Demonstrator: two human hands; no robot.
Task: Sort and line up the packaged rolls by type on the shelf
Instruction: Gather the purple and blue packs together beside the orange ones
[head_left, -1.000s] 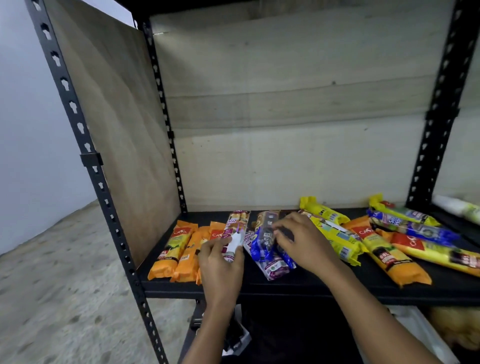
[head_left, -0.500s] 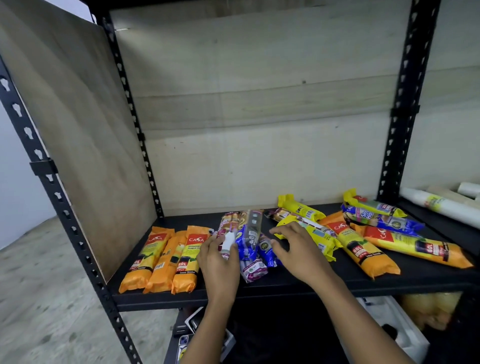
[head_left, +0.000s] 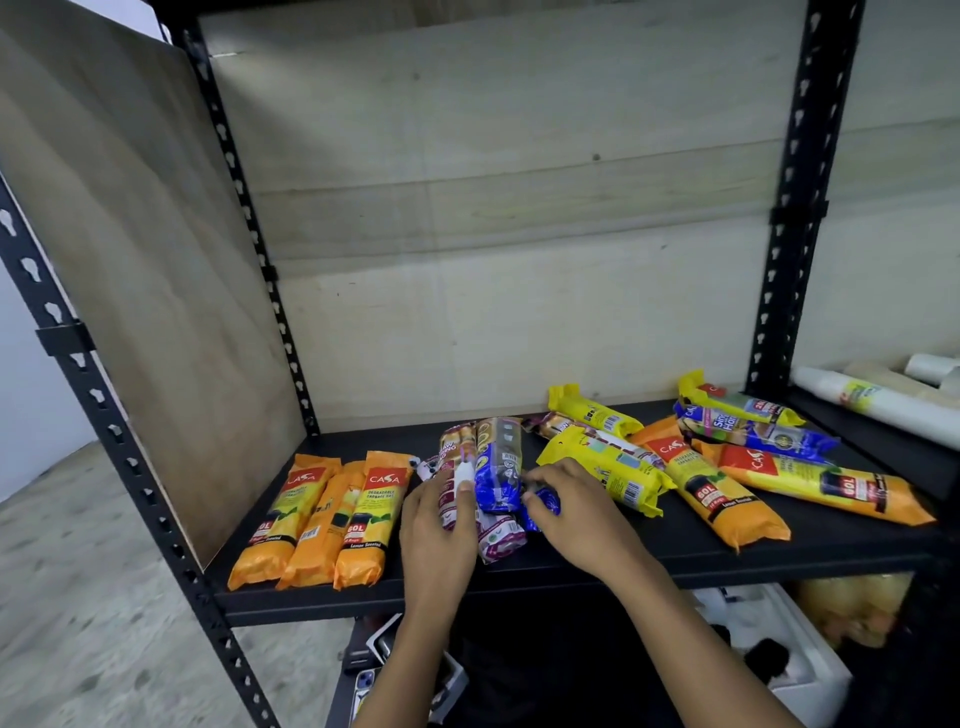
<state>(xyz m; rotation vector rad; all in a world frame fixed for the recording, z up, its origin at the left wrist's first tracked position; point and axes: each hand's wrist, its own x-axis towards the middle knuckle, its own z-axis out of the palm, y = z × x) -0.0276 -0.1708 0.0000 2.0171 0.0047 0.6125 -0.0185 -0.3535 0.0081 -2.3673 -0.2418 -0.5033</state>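
Three orange rolls (head_left: 332, 519) lie side by side at the left of the black shelf (head_left: 675, 558). In the middle sits a cluster of blue and maroon packaged rolls (head_left: 496, 467). My left hand (head_left: 439, 525) grips a maroon and white roll (head_left: 452, 483) at the cluster's left side. My right hand (head_left: 576, 514) rests on the cluster's right side, fingertips on a blue roll (head_left: 543, 503). To the right lie yellow rolls (head_left: 608, 467), two more orange rolls (head_left: 722, 496) and a blue one (head_left: 753, 431), loosely scattered.
Black slotted uprights (head_left: 795, 197) frame the bay, with wooden panels at the left (head_left: 130, 291) and back. White paper rolls (head_left: 872, 402) lie on the neighbouring shelf to the right. Boxes and dark items sit on the level below.
The view has shifted left and closer. Both hands stay on the middle cluster, nudging the blue and maroon rolls together; the orange rolls at the left now lie in a neat row.
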